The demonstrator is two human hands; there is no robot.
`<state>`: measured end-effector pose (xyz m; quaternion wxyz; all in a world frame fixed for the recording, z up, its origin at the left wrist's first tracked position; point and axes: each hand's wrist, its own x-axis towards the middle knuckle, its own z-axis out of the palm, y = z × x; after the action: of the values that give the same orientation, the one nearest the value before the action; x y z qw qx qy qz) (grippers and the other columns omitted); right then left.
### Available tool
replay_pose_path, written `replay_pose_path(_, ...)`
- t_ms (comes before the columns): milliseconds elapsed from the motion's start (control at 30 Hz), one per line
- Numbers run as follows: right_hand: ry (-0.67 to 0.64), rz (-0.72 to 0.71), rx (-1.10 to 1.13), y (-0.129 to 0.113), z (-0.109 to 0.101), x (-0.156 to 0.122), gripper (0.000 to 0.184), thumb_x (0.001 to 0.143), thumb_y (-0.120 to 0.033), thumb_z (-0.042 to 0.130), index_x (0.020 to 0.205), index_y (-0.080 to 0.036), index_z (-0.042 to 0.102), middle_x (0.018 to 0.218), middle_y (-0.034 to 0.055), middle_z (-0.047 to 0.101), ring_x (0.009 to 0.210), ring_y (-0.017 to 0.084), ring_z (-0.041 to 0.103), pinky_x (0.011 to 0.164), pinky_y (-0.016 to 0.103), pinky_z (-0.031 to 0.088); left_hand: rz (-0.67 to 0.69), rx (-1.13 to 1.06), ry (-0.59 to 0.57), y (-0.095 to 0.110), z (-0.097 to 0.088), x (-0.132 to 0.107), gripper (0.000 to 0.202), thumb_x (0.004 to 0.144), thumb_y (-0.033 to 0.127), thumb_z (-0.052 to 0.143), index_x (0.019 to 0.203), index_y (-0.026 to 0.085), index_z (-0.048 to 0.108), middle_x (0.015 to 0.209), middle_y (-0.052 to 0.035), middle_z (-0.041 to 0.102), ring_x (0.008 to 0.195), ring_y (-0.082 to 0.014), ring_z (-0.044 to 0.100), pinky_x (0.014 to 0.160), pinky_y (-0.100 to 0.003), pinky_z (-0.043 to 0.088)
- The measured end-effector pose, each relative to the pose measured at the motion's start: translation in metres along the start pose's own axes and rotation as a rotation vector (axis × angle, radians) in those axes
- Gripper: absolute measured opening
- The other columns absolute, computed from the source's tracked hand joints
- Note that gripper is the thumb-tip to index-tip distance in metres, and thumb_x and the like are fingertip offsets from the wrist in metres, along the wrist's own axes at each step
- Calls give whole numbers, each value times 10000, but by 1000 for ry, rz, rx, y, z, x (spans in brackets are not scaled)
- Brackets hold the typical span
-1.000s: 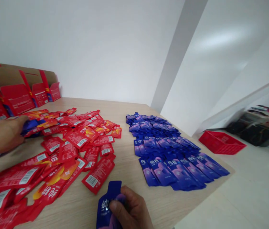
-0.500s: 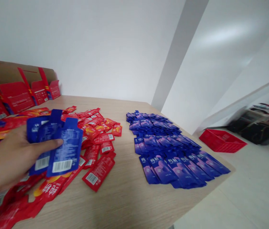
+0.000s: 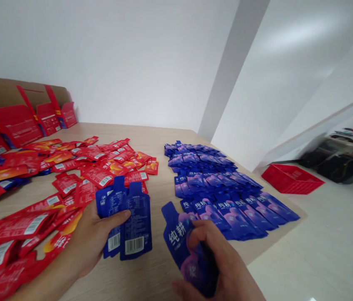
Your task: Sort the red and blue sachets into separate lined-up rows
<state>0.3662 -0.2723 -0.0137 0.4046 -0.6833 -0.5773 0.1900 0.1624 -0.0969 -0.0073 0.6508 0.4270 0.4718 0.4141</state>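
Observation:
My left hand (image 3: 101, 228) is closed on a small fan of blue pouches (image 3: 136, 221), thumb across them, with their barcoded backs facing me. In my right hand (image 3: 217, 259) is one blue pouch (image 3: 179, 240), tilted, its purple printed front toward me and its narrow neck pointing up and left. Both hands are above the front part of the wooden table (image 3: 160, 267). Overlapping rows of blue pouches (image 3: 226, 209) lie face up just beyond my right hand. Loose red pouches (image 3: 107, 167) are heaped beside and beyond my left hand.
Red cartons (image 3: 19, 121) with raised flaps stand at the back left. A few blue pouches (image 3: 16, 183) show among the red ones. Past the table's right edge, a red crate (image 3: 292, 179) sits on the pale floor near a dark shelf (image 3: 336, 163). A white wall (image 3: 132, 62) rises behind.
My left hand has moved right and toward me with the blue pouches, off the red heap. My right hand has come into view holding a blue pouch.

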Motion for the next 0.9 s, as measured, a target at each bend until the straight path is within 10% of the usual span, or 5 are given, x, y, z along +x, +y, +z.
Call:
replay_pose_path(200, 291, -162, -478, 14, -54, 73, 211, 909, -374, 730, 999, -249, 586, 1019, 58, 675, 909, 236, 672, 822, 345, 536, -68, 33, 37, -9, 3, -10, 784, 410, 397, 1032, 1106, 186, 738, 988, -117, 861, 900, -415, 831, 759, -481, 701)
replay_pose_path(367, 200, 230, -991, 25, -96, 160, 320, 1023, -445, 621, 1165, -162, 662, 1138, 175, 753, 1068, 324, 739, 932, 415, 551, -48, 41, -21, -22, 1, -13, 757, 551, 361, 1022, 1234, 232, 724, 1134, -103, 856, 1099, -424, 807, 860, -498, 704)
replay_pose_path(900, -81, 401, -1061, 54, -70, 216, 543, 988, -553, 675, 1277, -112, 803, 1268, 303, 765, 1224, 440, 741, 954, 516, 606, -187, -51, 74, -25, 10, -19, 735, 459, 323, 1064, 1121, 222, 762, 998, -107, 869, 991, -435, 829, 831, -510, 712)
